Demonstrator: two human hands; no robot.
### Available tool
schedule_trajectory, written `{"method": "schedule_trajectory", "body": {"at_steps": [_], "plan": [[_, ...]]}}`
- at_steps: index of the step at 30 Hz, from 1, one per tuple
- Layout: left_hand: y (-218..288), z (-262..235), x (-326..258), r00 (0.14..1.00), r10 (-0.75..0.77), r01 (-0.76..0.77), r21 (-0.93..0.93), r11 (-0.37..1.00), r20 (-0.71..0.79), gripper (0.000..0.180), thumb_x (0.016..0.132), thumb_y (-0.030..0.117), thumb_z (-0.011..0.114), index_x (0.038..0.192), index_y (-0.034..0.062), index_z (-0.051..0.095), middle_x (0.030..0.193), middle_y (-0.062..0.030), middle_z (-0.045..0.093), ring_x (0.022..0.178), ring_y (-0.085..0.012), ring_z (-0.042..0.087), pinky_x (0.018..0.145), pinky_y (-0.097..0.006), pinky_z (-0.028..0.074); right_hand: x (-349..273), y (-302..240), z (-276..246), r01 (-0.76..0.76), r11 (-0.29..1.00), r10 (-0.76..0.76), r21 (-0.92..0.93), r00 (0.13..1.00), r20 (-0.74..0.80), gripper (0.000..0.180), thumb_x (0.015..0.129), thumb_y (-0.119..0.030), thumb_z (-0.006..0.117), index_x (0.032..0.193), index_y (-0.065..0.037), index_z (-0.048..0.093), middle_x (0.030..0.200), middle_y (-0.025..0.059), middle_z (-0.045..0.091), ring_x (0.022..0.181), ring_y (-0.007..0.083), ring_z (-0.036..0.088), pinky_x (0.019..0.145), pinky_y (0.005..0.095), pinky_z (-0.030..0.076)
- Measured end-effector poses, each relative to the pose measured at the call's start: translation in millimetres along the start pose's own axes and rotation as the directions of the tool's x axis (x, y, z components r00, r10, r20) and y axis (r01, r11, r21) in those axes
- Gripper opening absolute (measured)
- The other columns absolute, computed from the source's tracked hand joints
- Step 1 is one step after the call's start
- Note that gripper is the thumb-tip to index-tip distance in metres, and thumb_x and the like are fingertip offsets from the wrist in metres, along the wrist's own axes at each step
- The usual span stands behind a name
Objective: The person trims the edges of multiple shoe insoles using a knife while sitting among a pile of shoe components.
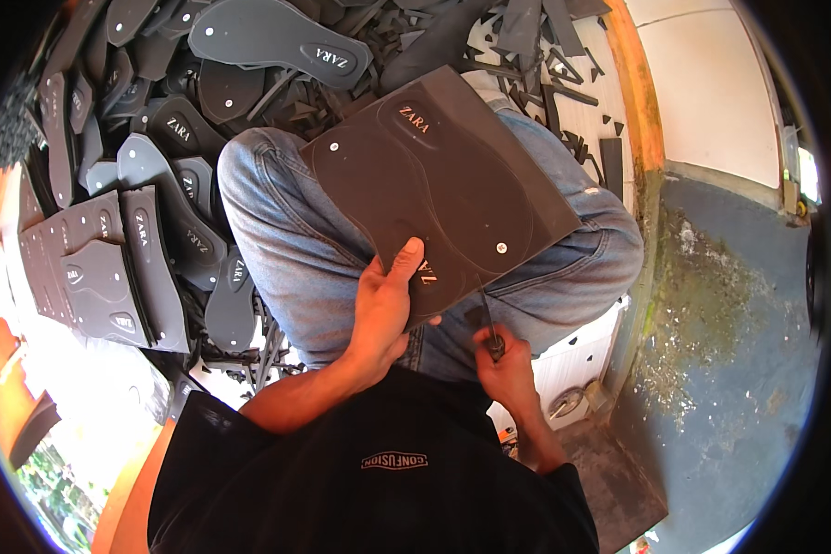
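Note:
A dark foam sheet [466,180] lies tilted across my lap, marked with two sandal-sole outlines that point opposite ways. Each outline carries a pressed oval and a small white dot. My left hand [381,303] grips the sheet's near left corner, thumb on top and the other fingers mostly underneath. In my right hand [504,360] is a knife [486,303] with a thin dark blade. The blade points up at the sheet's near edge; whether it has entered the foam I cannot tell. My right fingers wrap around the handle, which is partly hidden.
Cut soles [282,42] are heaped at the far left, with more uncut sheets [88,268] stacked at the left. Dark foam scraps [572,92] litter the pale floor beyond my knees. A worn orange edge [639,102] runs along the right, above a lower blue-grey floor [720,369].

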State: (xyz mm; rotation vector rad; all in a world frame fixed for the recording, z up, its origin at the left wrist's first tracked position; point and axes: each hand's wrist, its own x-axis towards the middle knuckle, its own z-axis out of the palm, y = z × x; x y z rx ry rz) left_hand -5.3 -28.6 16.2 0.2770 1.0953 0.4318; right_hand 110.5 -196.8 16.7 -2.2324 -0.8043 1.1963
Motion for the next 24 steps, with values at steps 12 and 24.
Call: {"method": "schedule_trajectory", "body": {"at_steps": [12,24], "plan": [[10,-2,1,0.993,-0.077,0.094,0.192,0.977,-0.092,0.044,0.086,0.046,0.060,0.089,0.0026,0.052,0.062,-0.0048,0.056,0.040,-0.0124,0.052,0.029,-0.022,0.038,18,-11,2,-0.022,0.999,0.023,-0.041,0.999,0.023,0.004,0.075,-0.003,0.057,0.076,-0.002,0.060,0.060,0.0182,0.058,0.059,0.0374,0.061,0.052,0.0399,0.045],[13,-5,4,0.991,-0.106,0.121,0.210,0.970,-0.083,0.040,0.087,0.044,0.060,0.089,0.0042,0.054,0.062,-0.0044,0.057,0.039,-0.0126,0.052,0.029,-0.021,0.039,46,-26,7,-0.016,0.992,0.022,-0.122,0.998,0.050,0.010,0.077,-0.007,0.057,0.073,0.000,0.061,0.059,0.0169,0.058,0.055,0.0291,0.060,0.054,0.0353,0.044]]}}
